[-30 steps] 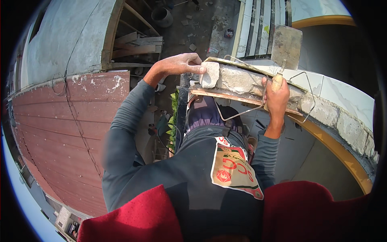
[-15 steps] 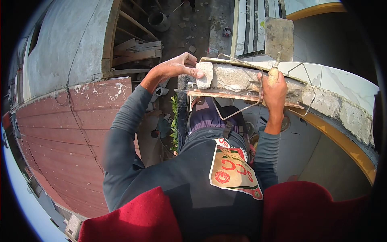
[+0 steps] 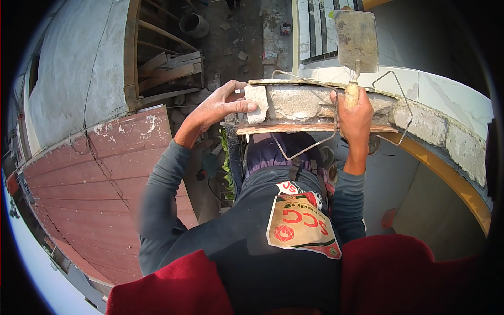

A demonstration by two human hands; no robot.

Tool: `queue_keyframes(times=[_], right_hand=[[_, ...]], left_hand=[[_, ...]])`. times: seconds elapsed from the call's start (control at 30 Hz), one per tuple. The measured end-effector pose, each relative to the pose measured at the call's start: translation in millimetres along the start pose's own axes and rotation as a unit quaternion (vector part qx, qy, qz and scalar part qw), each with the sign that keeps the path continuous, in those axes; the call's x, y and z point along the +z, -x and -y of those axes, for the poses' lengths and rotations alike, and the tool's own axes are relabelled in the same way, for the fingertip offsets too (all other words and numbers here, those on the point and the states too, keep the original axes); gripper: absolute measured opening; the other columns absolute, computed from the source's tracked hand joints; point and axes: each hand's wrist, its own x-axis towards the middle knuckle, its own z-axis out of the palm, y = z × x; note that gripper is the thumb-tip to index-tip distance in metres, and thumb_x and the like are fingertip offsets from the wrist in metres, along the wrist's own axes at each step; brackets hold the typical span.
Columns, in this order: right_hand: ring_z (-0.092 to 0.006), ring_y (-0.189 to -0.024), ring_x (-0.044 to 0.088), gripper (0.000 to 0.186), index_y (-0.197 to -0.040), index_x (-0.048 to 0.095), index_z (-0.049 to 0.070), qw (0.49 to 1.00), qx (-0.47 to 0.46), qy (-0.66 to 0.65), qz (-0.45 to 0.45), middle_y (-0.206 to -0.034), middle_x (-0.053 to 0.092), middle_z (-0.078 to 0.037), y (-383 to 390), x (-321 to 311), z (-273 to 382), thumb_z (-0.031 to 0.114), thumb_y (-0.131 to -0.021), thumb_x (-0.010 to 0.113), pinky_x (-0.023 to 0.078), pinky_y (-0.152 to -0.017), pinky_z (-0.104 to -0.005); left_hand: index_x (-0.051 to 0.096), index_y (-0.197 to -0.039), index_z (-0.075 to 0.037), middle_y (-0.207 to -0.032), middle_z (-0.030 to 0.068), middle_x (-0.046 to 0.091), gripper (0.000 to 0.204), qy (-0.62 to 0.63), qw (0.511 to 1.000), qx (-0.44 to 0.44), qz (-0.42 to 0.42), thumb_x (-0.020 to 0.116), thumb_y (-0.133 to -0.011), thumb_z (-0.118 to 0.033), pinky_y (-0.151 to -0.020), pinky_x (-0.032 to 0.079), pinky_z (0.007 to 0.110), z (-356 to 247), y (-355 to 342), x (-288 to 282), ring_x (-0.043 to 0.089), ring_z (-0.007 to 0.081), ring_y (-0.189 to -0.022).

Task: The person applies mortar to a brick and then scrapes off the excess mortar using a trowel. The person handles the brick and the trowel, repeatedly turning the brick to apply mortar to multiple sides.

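My left hand [image 3: 229,104] grips a pale, rough-edged block piece [image 3: 256,104] at the left end of a narrow wall top, its thumb on the near face. Directly right of that piece lies a course of broken grey block [image 3: 296,102]. My right hand [image 3: 355,113] is closed round the wooden handle of a trowel [image 3: 357,42], whose square, mortar-stained blade points away from me. Two thin boards flank the course: a near one [image 3: 310,128] and a far one [image 3: 283,82]. Bent wire clamps [image 3: 310,148] straddle both boards.
The wall top [image 3: 462,152] curves away right above a yellow arch edge [image 3: 446,181]. At left is a red corrugated roof [image 3: 100,184]. Below, beyond the wall, are stacked planks [image 3: 170,73] and a bucket [image 3: 194,25]. White tiles [image 3: 441,94] border the far right side.
The block piece has shifted slightly left within the view, along with the wall and boards. My left hand stays on it, fingers now further round its far side. The trowel remains in my right hand.
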Motion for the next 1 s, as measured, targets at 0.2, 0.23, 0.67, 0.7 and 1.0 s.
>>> queue_keyframes(times=[0.2, 0.23, 0.67, 0.7, 1.0], right_hand=[[-0.0106, -0.045, 0.053, 0.016, -0.103, 0.056, 0.0, 0.999, -0.039, 0.014, 0.012, -0.064, 0.058, -0.005, 2.6, -2.8, 0.7, 0.008, -0.095, 0.066, 0.042, -0.039, -0.0284], [-0.0106, -0.045, 0.053, 0.015, -0.103, 0.056, 0.0, 0.999, -0.041, 0.015, 0.013, -0.065, 0.058, -0.004, 3.5, -3.5, 3.6, 0.008, -0.095, 0.065, 0.042, -0.039, -0.0284], [-0.0159, -0.061, 0.054, 0.035, -0.098, 0.06, -0.002, 0.992, 0.096, -0.066, 0.045, -0.073, 0.061, -0.006, 3.2, -8.5, 22.9, 0.024, -0.088, 0.082, 0.048, -0.06, -0.033], [-0.0159, -0.061, 0.054, 0.035, -0.098, 0.06, -0.002, 0.992, 0.1, -0.069, 0.038, -0.073, 0.061, -0.006, 3.8, -8.6, 18.4, 0.024, -0.088, 0.082, 0.048, -0.06, -0.033], [-0.0052, -0.048, 0.05, 0.031, -0.093, 0.055, 0.004, 0.984, 0.04, -0.174, 0.009, -0.067, 0.056, 0.0, 27.2, -33.5, 30.3, 0.024, -0.091, 0.079, 0.04, -0.04, -0.0232]], left_hand=[[0.036, -0.149, 0.006, -0.148, 0.0324, 0.044, 0.106, 0.045, 0.999, 0.025, 0.004, 0.082, -0.078, -0.058, -0.119, 0.031, 0.048, 11.4, 6.1, 6.2, 0.041, 0.0408, -0.143], [0.035, -0.149, 0.006, -0.148, 0.0326, 0.043, 0.106, 0.055, 0.998, 0.028, 0.004, 0.081, -0.079, -0.058, -0.119, 0.031, 0.048, 12.3, 6.0, 6.7, 0.042, 0.041, -0.142], [0.042, -0.134, 0.0, -0.132, 0.0255, 0.056, 0.088, 0.113, 0.993, 0.033, -0.016, 0.088, -0.073, -0.045, -0.112, 0.036, 0.047, 16.8, -3.3, 6.9, 0.051, 0.0338, -0.129], [0.042, -0.134, 0.0, -0.132, 0.0255, 0.056, 0.088, 0.107, 0.994, 0.033, -0.01, 0.088, -0.073, -0.045, -0.112, 0.036, 0.047, 14.9, -3.6, 6.6, 0.051, 0.0338, -0.129], [0.045, -0.137, 0.002, -0.129, 0.0196, 0.055, 0.088, 0.177, 0.98, 0.077, -0.043, 0.08, -0.075, -0.049, -0.107, 0.039, 0.04, 4.9, 23.1, -4.0, 0.053, 0.0276, -0.122]])
